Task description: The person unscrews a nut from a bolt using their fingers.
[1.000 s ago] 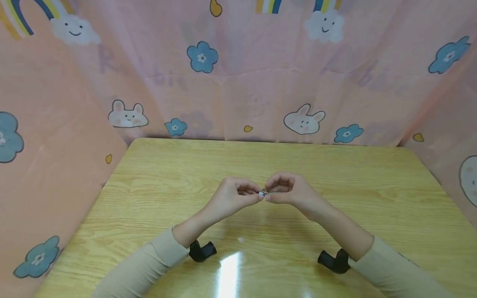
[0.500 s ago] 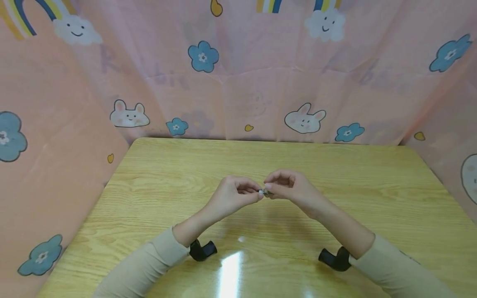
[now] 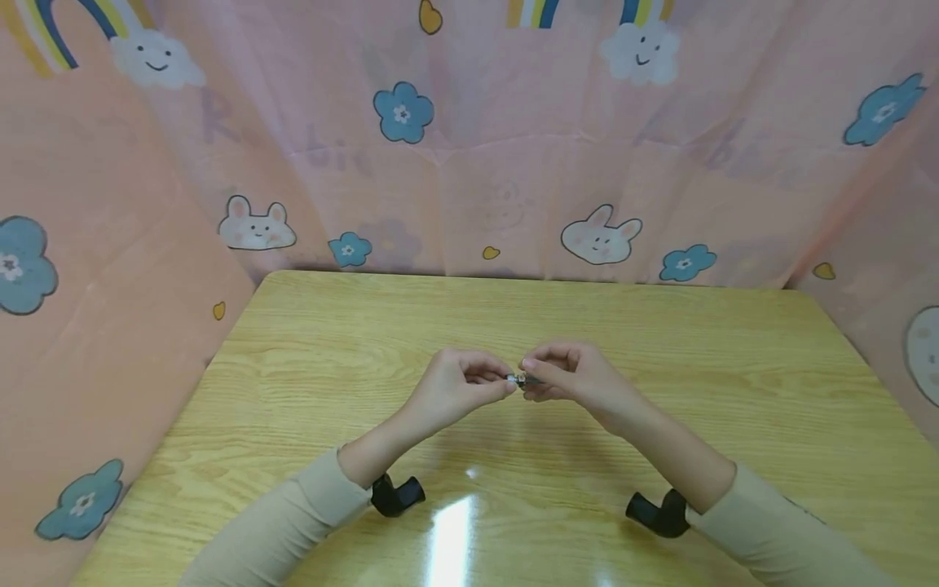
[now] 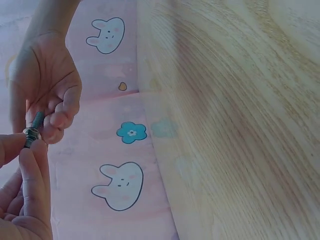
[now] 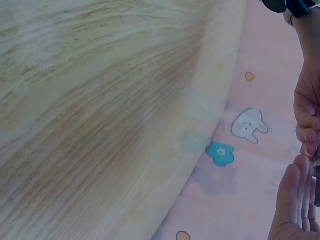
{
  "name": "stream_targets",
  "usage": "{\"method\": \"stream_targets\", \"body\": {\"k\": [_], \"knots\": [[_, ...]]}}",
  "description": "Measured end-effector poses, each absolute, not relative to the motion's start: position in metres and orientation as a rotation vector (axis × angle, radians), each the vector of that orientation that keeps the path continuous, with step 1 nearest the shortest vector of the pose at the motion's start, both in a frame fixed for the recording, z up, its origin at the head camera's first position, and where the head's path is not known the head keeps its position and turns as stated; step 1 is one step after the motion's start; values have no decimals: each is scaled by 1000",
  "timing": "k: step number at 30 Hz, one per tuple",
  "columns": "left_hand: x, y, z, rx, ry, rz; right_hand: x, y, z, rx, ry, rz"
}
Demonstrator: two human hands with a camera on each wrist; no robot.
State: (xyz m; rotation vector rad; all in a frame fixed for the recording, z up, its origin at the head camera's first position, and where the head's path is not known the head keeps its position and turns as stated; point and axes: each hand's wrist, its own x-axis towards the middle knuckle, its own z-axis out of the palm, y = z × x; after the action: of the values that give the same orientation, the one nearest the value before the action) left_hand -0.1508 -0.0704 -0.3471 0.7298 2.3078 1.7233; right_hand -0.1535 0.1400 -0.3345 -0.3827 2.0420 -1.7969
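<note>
A small metal bolt (image 4: 37,120) with a bare threaded end and ring-like pieces, such as a nut or washer (image 4: 31,133), is held between both hands above the table. My left hand (image 3: 464,381) pinches its head end between thumb and fingertips. My right hand (image 3: 575,375) has its thumb and fingers on either side of the nut and threads, thumb uppermost in the head view. In the left wrist view the threaded end points towards the right palm. In the right wrist view only a dark sliver of the bolt (image 5: 317,185) shows at the edge.
The wood-grain table (image 3: 330,326) lies under the hands, with a bright light reflection near its front. A pink printed cloth (image 3: 469,179) hangs behind and at both sides. Black wrist cameras, left camera (image 3: 398,496) and right camera (image 3: 658,514), sit below the forearms.
My right thumb has slid from below the bolt to above it while its fingers have moved beneath, leaving more of the bolt visible. My left hand keeps its pinch nearly in place.
</note>
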Motion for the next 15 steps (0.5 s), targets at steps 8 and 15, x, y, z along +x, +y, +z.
{"method": "stream_targets", "body": {"k": [8, 15], "knots": [[-150, -72, -348, 767, 2287, 1743, -152, 141, -341, -416, 2023, -1802], [-149, -72, -348, 746, 2297, 1741, -153, 137, -342, -377, 2023, -1799]]}}
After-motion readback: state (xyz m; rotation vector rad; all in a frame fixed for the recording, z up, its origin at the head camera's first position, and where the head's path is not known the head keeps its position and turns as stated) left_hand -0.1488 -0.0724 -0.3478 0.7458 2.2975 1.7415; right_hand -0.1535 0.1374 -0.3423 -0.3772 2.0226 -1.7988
